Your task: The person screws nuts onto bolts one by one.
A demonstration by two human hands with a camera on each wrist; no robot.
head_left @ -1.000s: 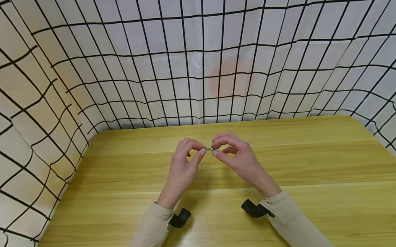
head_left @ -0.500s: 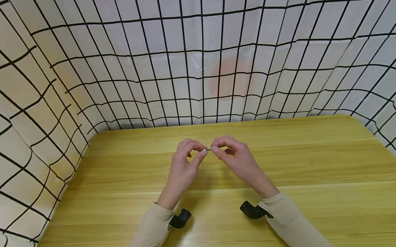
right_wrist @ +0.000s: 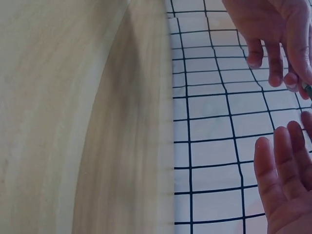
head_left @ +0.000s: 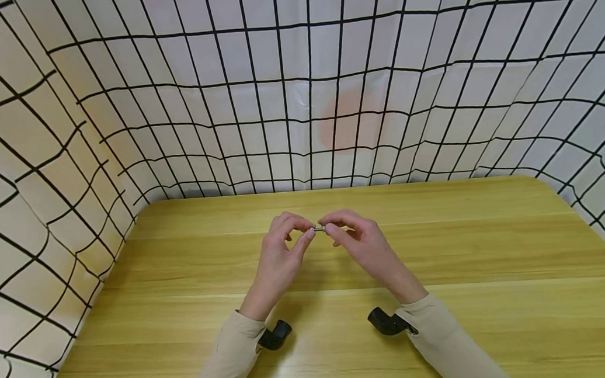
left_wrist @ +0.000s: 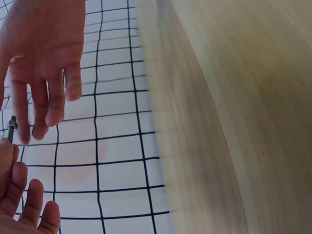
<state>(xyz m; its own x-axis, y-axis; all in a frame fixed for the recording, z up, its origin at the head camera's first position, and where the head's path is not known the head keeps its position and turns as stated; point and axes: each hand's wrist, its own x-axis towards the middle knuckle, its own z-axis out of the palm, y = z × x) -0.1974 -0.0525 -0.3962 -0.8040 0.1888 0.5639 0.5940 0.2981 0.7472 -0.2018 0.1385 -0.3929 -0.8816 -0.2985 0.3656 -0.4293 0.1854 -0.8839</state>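
My left hand [head_left: 280,250] pinches a small metal bolt [head_left: 318,229] between thumb and index finger above the table. Its head end is hidden in those fingers. In the left wrist view a nut [left_wrist: 12,125] sits near the bolt's free end, pointing at my right hand [left_wrist: 46,53]. There the right fingers hang nearly straight just beyond the nut, with a gap visible. From the head view the right thumb and index finger lie right beside the nut; contact is unclear. In the right wrist view only a sliver of the bolt [right_wrist: 308,90] shows at the edge.
Below both hands spreads a wooden table [head_left: 323,340]. A white cloth with black grid lines [head_left: 254,98] rises behind it and along both sides. Black curved wrist mounts [head_left: 276,335] stick out from both beige sleeves [head_left: 225,358].
The right thumb and index finger shifted over the nut half a second ago, hiding it; now the thumb is back slightly and the nut shows again. The left hand stays still with the bolt.
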